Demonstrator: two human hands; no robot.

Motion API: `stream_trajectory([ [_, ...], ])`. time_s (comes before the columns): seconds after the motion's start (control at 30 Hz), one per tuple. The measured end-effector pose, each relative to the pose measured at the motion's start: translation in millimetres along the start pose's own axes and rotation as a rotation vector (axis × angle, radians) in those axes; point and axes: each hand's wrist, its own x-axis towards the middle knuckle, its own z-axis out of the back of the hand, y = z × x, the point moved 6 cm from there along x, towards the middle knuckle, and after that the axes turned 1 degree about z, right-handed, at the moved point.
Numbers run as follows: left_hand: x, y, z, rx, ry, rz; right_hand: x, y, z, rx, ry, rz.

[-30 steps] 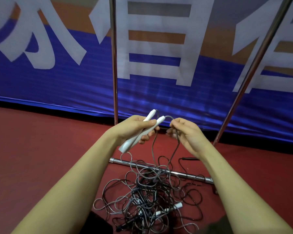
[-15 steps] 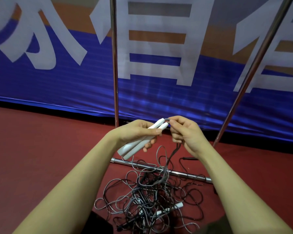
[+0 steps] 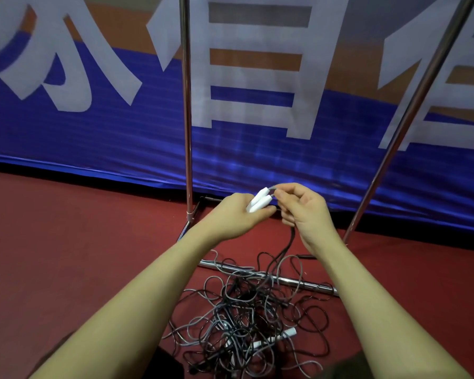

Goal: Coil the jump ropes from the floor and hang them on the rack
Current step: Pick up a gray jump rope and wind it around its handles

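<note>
Against handles [image 3: 259, 202], right hand [image 3: 303, 209] closer

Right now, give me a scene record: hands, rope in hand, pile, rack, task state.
left hand: grips two white handles together
right hand: pinches the cord beside the handle tips
cord: hangs from the right hand into the pile
pile: tangled grey and black ropes on the red floor, over the rack's base bar
rack: metal uprights before a blue banner; nothing seen hung
task state: coiling barely begun
</note>
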Motion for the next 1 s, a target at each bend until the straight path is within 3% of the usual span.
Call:
stream_trajectory([
  [0.1,3,-2,3,0.233,0.018,-0.036,-1,3,2,-0.076,0.012,0.044],
  [0.33,6,-1,10,0.402,-0.04,-0.02,2,4,-5,-0.153,-0.016,0.05],
  [0.5,6,-1,10,0.337,-0.014,-0.103,0,7,-6,-0.146,-0.006,0.082],
  [0.63,4,-5,15,0.329,-0.104,-0.143,1,7,-1,-0.084,-0.012,0.08],
  [0.83,0,-14,19,-0.022,-0.188,-0.184,3,9,-3,-0.058,0.073,0.065],
  [1.0,4,-6,28,-0.685,-0.333,0.045,-1,1,-12,-0.019,0.163,-0.046],
])
